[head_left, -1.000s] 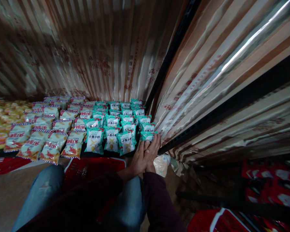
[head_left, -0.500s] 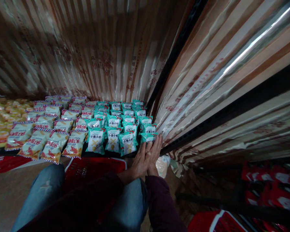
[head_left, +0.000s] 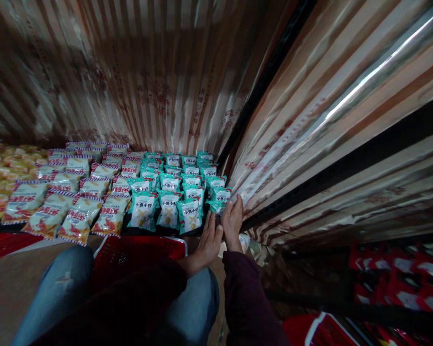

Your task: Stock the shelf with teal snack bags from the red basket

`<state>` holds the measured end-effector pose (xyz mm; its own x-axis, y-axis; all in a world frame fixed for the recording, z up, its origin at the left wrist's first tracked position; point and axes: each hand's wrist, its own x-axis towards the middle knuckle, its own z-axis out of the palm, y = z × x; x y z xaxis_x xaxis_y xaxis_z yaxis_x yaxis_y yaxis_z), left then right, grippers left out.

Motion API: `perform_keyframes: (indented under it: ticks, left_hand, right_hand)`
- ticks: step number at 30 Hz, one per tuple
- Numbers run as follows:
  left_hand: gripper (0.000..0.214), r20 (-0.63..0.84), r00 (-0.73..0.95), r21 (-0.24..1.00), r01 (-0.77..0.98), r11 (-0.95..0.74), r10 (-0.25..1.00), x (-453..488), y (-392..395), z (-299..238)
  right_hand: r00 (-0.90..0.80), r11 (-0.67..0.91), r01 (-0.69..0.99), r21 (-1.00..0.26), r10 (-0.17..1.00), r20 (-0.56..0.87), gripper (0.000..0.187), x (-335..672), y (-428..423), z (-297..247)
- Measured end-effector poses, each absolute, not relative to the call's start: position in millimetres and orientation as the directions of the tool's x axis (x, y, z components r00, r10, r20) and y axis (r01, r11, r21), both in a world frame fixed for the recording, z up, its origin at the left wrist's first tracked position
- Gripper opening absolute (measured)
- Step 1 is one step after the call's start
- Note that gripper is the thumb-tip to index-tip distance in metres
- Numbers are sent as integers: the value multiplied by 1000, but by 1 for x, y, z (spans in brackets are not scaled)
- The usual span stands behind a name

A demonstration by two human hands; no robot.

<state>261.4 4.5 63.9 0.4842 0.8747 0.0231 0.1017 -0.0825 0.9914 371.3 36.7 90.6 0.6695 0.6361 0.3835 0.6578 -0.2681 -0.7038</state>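
Observation:
Rows of teal snack packets (head_left: 168, 207) stand on a dark shelf in front of me. My right hand (head_left: 233, 221) rests with fingers stretched upward against the front-right teal packet (head_left: 215, 205), at the shelf's right end. My left hand (head_left: 210, 239) is just beside and below it, fingers straight and flat, tips reaching the shelf's front edge near the same packet. Neither hand visibly holds anything. Dark maroon sleeves cover both of my arms.
Red-white-blue striped packets (head_left: 77, 218) and yellow packets (head_left: 0, 168) fill the shelf to the left. A red basket (head_left: 140, 250) sits by my knees. A striped plastic curtain (head_left: 310, 120) hangs at right beside a black frame (head_left: 260, 91). Red packets (head_left: 400, 274) lie lower right.
My hands have come apart. The right hand moved up along the front-right teal packet while the left hand dropped slightly back and lower. The view shifted a little.

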Motion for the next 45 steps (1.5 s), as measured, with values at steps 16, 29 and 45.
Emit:
perform_keyframes:
  ticks: [16, 29, 45]
  left_hand:
    - [57, 14, 507, 996, 70, -57, 862, 261, 19, 66]
    - [67, 4, 521, 992, 103, -68, 853, 271, 27, 72]
    - [66, 13, 490, 998, 50, -43, 871, 268, 27, 68]
  right_hand:
    - [666, -343, 615, -710, 708, 234, 70, 397, 67, 100]
    - [623, -470, 660, -586, 778, 78, 64, 424, 113, 117]
    - [641, -488, 645, -588, 764, 68, 69, 423, 105, 122]
